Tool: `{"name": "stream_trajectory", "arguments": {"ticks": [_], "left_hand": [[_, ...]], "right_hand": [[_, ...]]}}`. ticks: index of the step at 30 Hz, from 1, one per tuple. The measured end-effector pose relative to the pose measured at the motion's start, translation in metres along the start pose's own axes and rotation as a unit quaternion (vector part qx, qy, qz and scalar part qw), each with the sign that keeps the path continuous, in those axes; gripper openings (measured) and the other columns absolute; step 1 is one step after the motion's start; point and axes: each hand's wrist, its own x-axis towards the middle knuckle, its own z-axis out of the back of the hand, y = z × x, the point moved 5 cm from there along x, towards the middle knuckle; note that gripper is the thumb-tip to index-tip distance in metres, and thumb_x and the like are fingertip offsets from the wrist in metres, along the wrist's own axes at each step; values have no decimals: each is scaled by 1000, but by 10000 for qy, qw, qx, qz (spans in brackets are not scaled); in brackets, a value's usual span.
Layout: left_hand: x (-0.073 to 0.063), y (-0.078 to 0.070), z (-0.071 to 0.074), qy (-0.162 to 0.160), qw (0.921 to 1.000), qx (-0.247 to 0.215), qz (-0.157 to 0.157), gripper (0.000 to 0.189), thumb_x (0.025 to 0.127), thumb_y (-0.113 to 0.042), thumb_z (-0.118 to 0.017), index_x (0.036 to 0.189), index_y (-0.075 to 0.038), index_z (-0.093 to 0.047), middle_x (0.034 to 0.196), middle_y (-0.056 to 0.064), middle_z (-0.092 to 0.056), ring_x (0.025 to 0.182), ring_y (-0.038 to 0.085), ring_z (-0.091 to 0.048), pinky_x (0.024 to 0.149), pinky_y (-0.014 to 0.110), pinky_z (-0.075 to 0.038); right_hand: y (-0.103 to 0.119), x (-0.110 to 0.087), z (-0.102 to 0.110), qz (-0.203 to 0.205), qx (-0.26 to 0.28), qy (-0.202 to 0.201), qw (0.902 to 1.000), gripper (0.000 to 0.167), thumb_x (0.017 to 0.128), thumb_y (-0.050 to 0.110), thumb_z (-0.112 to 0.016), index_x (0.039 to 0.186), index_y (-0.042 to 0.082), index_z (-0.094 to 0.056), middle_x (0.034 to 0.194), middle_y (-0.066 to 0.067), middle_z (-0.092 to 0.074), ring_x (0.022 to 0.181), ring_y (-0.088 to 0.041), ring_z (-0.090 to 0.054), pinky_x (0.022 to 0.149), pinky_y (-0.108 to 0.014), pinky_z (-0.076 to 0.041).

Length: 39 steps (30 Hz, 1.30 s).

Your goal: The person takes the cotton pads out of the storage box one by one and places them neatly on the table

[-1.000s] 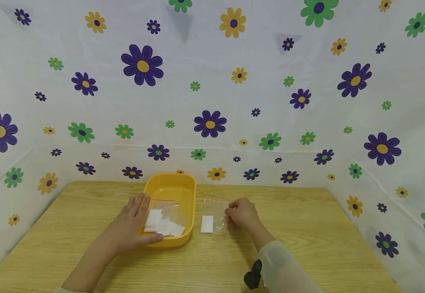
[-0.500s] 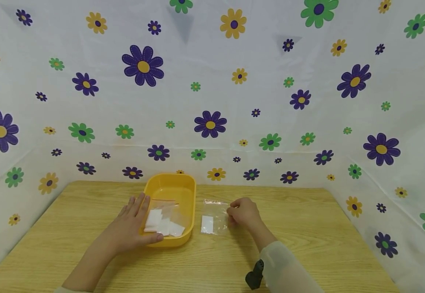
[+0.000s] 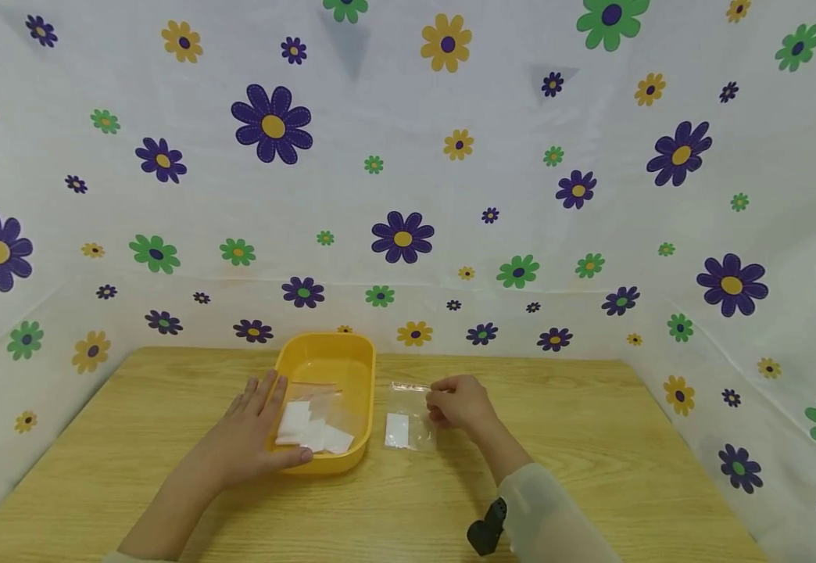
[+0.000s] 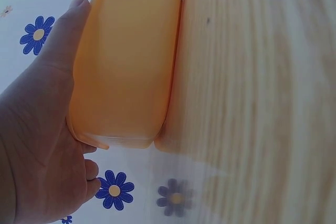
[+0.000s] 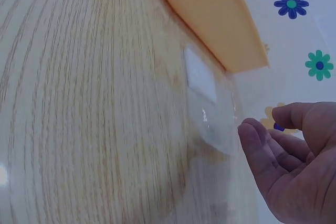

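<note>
My left hand [image 3: 242, 442] rests on the near left corner of a yellow plastic tub [image 3: 356, 379], fingers straight along its left rim and thumb across the front. Inside lie several clear bags with white pieces [image 3: 298, 421]. To the tub's right, a clear zip-lock bag [image 3: 418, 430] lies flat on the table, a white rectangular piece [image 3: 397, 431] showing at its left. My right hand [image 3: 463, 403] is at the bag's right edge. In the right wrist view, its thumb and index fingertip stand apart, with the fingers loosely bent beside the bag [image 5: 212, 124].
The wooden table [image 3: 591, 469] ends at a white flower-patterned cloth [image 3: 520, 219] behind and at both sides. A black device [image 3: 487, 528] is on the right wrist, by the pale sleeve [image 3: 549, 508].
The right hand has shifted slightly left over the bag's right edge. The bag's zip strip shines more than a second ago. The left hand and tub stay in place.
</note>
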Motion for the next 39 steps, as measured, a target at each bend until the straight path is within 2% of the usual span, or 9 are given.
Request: {"name": "stream_trajectory", "arguments": {"ticks": [7,14,21,28,32,35,39], "left_hand": [[-1,-1,3,0,10000,-27,-12,122,79,-81,-56,159,0,-12,165,25,-5,149,53,-7,119,64,-14],[-1,-1,3,39,10000,-21,19,123,79,-82,-55,159,0,-13,166,24,-5,149,52,-7,119,64,-14],[-2,0,3,42,10000,-32,23,123,78,-83,-55,159,0,-12,166,24,-5,149,52,-7,119,64,-14],[-2,0,3,7,10000,-17,39,122,79,-82,-55,159,0,-13,165,24,-6,149,53,-8,119,64,-15],[-3,0,3,-5,10000,-40,35,121,79,-82,-56,159,-1,-14,166,24,-6,149,52,-7,118,65,-15],[-2,0,2,-35,10000,-22,20,121,79,-82,-56,159,-1,-14,166,23,-6,149,52,-8,118,65,-15],[0,0,0,-86,9999,57,-43,122,78,-84,-53,159,-1,-14,166,23,-6,149,52,-8,119,63,-16]], "right_hand": [[14,-5,-10,316,614,296,9972,33,95,10,-63,124,-7,-63,99,-17,-72,76,-19,-71,73,-35,-62],[31,-9,-27,333,1433,511,9878,33,96,12,-63,126,-2,-64,105,-18,-71,77,-16,-70,74,-32,-62],[48,-17,-47,290,2147,986,9713,35,98,15,-63,130,1,-62,112,-21,-69,85,-19,-72,79,-33,-61],[65,-26,-71,12,2902,1322,9478,35,96,15,-66,129,2,-63,113,-16,-68,89,-18,-70,84,-33,-60],[70,-27,-87,-122,3207,1476,9355,38,96,15,-67,131,2,-61,120,-18,-65,96,-20,-69,88,-34,-59],[73,-27,-97,-203,3308,1536,9309,43,97,17,-65,136,2,-56,127,-19,-62,103,-23,-67,92,-35,-57],[75,-27,-108,-361,3425,1480,9271,50,96,16,-64,142,1,-50,128,-17,-59,109,-25,-63,102,-40,-52]]}}
